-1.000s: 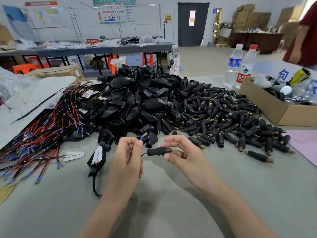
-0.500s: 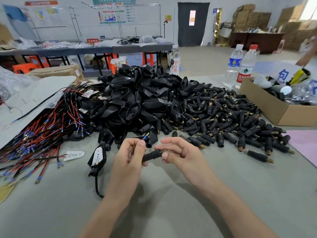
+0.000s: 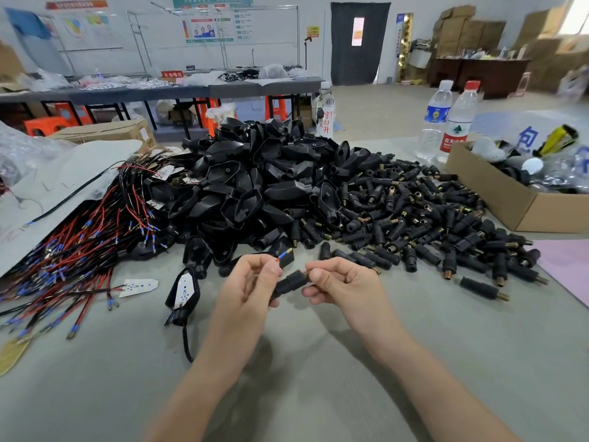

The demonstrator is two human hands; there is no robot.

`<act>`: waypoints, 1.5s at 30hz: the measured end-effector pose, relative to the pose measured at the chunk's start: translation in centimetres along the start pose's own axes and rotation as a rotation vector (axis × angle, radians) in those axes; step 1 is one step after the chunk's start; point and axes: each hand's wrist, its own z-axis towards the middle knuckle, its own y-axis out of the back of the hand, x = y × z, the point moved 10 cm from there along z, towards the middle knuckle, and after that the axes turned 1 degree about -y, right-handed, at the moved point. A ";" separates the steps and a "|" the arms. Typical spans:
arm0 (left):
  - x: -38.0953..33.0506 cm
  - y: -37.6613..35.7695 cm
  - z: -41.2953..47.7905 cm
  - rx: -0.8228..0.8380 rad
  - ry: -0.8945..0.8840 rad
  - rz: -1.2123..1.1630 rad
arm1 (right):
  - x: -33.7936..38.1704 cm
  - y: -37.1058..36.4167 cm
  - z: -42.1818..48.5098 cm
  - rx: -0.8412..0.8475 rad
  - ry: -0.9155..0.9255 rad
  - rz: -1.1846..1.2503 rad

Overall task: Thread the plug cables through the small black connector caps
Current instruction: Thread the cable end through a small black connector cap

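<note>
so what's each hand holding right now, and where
The right hand pinches a black cap at its brass end. The left hand pinches a wire just behind its blue tip.

Past my grey tabletop (image 3: 318, 393) a pale floor (image 3: 382, 113) runs to a white wall (image 3: 153, 33) hung with posters (image 3: 210, 23). A long grey table (image 3: 191, 89) stands before it, with orange stools (image 3: 41, 124) underneath. Right of that is a dark door (image 3: 344, 52) (one bright pane in it). Cardboard boxes (image 3: 471, 30) are stacked behind a dark desk (image 3: 478, 71), and daylight comes through a window (image 3: 577, 14).
</note>
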 end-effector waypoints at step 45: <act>1.8 4.7 1.0 0.109 -0.113 0.859 | 5.2 0.7 -2.6 -0.207 0.465 -0.968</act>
